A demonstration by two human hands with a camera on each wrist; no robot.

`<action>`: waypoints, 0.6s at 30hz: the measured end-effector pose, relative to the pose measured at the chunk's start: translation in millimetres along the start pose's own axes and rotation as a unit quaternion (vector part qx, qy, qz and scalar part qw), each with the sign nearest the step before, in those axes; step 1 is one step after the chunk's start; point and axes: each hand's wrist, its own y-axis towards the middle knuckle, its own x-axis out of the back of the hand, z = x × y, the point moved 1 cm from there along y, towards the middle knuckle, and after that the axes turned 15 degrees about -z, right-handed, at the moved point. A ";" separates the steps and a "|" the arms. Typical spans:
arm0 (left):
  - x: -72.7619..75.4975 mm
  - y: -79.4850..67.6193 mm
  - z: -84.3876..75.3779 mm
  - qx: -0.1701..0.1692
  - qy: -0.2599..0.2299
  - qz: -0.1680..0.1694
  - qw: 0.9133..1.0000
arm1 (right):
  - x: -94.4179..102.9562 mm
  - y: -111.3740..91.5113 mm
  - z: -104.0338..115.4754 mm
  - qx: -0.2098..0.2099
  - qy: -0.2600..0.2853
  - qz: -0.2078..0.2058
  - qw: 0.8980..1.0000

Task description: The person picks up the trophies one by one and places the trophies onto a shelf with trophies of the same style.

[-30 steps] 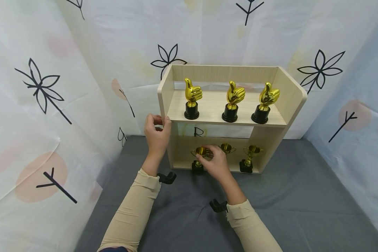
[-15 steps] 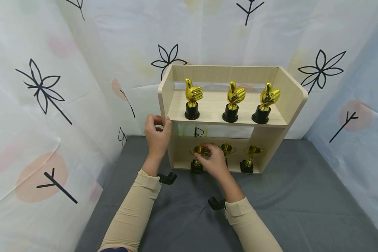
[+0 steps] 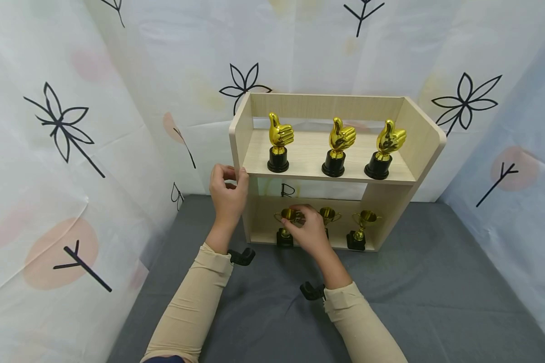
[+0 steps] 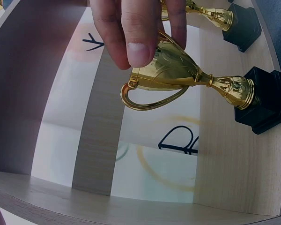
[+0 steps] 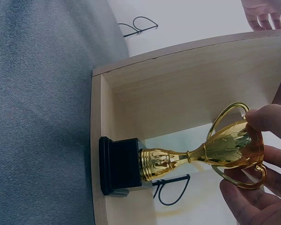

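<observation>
In the head view, a two-tier wooden shelf [image 3: 329, 177] stands on grey cloth. My right hand [image 3: 310, 229] holds the leftmost gold cup trophy [image 5: 229, 145] by its bowl, thumb on one side and fingers on the other. The trophy is upright, its black base [image 5: 124, 164] at the front of the lower tier. My left hand [image 3: 228, 196] grips the shelf's left side panel [image 3: 234, 143], fingers bent against its outer face and thumb at the front edge. Its fingertips show past the panel in the right wrist view.
Two more cup trophies, a middle one [image 3: 327, 215] partly behind my right hand and a right one [image 3: 358, 234], stand on the lower tier. Above them are three gold thumbs-up trophies, left [image 3: 279, 143], middle [image 3: 336, 148] and right [image 3: 383, 151]. A patterned cloth backdrop [image 3: 186, 60] surrounds the shelf.
My right hand has shifted slightly left with the trophy in its fingers, then almost stopped. The left hand stays at the side panel.
</observation>
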 end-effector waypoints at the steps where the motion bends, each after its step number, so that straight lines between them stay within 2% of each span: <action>1: -0.2 -0.1 0.1 0.002 -0.001 -0.001 1.000 | -0.2 0.3 -0.1 -0.001 -0.001 0.001 1.000; 18: -1.6 -1.2 1.3 0.007 -0.011 -0.010 1.000 | -2.5 3.8 2.7 0.008 -0.019 0.001 1.000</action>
